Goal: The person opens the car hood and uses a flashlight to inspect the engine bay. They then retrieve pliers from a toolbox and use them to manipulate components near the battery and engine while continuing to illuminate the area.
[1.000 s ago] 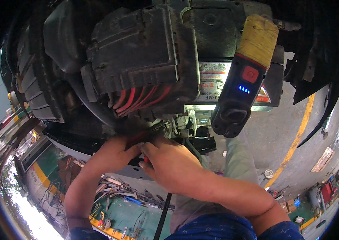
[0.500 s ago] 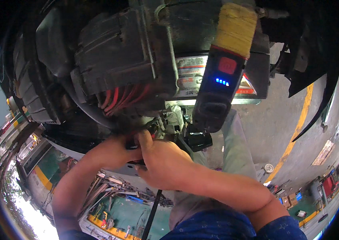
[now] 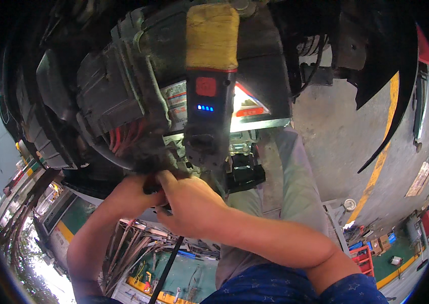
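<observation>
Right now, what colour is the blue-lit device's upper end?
The upper end is yellow, best seen in the head view.

Vehicle workshop: battery [image 3: 250,104], work light [image 3: 208,99]

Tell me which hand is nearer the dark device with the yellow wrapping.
Right. In the picture, the right hand is just below the lower end of the device; the left hand is farther off, to its lower left.

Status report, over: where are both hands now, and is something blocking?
Left hand, right hand: together near red cables. Grip: mostly hidden. Black-and-yellow device: in front of labelled box.
</observation>
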`<state>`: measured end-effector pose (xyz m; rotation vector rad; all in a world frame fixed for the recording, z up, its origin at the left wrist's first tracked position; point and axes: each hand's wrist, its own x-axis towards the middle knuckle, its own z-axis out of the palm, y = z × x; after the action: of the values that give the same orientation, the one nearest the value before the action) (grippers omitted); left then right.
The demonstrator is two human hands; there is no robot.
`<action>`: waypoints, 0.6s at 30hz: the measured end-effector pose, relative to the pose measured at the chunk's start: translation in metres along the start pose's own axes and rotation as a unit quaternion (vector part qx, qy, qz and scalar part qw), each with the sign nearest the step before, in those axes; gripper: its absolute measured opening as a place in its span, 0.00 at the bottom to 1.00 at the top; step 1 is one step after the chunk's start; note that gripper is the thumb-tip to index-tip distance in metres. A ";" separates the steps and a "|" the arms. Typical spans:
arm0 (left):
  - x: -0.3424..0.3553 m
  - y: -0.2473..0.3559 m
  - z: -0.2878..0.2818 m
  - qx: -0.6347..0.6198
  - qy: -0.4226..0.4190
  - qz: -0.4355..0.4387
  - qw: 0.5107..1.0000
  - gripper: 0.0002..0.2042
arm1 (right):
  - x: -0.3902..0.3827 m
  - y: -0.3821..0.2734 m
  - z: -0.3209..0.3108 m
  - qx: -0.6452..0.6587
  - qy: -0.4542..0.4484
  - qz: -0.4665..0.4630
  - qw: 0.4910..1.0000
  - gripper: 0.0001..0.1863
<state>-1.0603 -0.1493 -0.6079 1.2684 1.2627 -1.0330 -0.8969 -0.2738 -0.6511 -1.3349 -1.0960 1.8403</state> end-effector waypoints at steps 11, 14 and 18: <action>-0.015 0.037 0.017 0.154 0.101 0.021 0.983 0.34 | -0.060 0.116 -0.034 0.130 0.335 0.104 0.927 0.10; -0.019 0.066 0.016 0.147 0.105 -0.015 0.983 0.36 | -0.059 0.091 -0.040 0.142 0.272 0.087 0.948 0.10; -0.015 0.087 0.013 0.200 0.076 -0.044 0.976 0.34 | -0.054 0.040 -0.031 0.126 0.151 0.027 0.980 0.09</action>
<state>-0.9743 -0.1572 -0.5867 1.6345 1.2729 -1.3211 -0.8512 -0.3295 -0.6664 -1.4431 -0.6508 1.6785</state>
